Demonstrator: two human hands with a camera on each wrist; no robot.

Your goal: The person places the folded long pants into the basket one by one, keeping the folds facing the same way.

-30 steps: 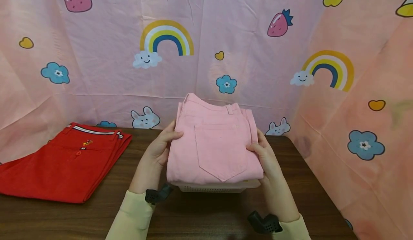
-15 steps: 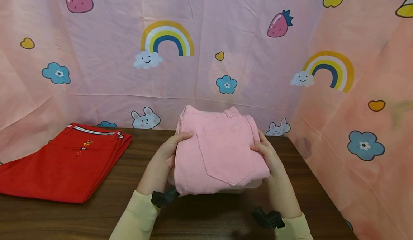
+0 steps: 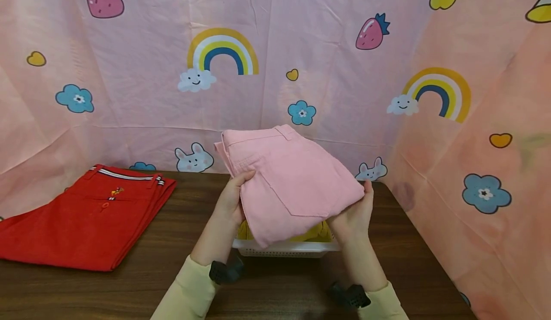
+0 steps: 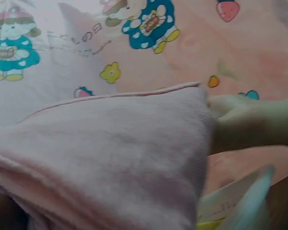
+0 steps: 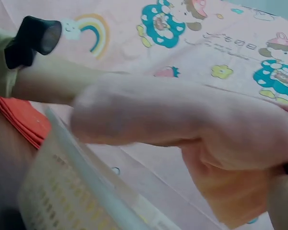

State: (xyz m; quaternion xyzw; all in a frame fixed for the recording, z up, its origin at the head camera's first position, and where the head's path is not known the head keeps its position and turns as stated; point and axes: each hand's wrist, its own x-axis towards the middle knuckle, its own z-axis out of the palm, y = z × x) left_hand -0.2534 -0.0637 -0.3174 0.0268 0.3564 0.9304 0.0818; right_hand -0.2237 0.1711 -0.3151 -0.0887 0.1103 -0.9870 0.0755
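Observation:
A pair of folded pink trousers (image 3: 297, 181), back pocket and belt loop facing up, is held aslant over a white plastic basket (image 3: 286, 250). My left hand (image 3: 228, 200) grips its left side, thumb on the front and the other fingers hidden behind. At the lower right corner, my right hand (image 3: 353, 219) holds the cloth from beneath and the side, a digit rising beside the corner. In the left wrist view the pink trousers (image 4: 110, 148) hide much of the right hand (image 4: 235, 120). Yellow cloth (image 3: 318, 234) lies inside the basket.
Folded red trousers (image 3: 99, 215) with a striped waistband lie on the dark wooden table (image 3: 172, 281) at the left. A printed pink curtain (image 3: 323, 47) hangs behind and along the right. The basket's perforated wall (image 5: 77, 196) shows in the right wrist view.
The pink trousers rise off the basket and tilt, waistband swinging to the upper left, uncovering yellow cloth. My right hand shifts from their side to the lower right corner. The red trousers stay put.

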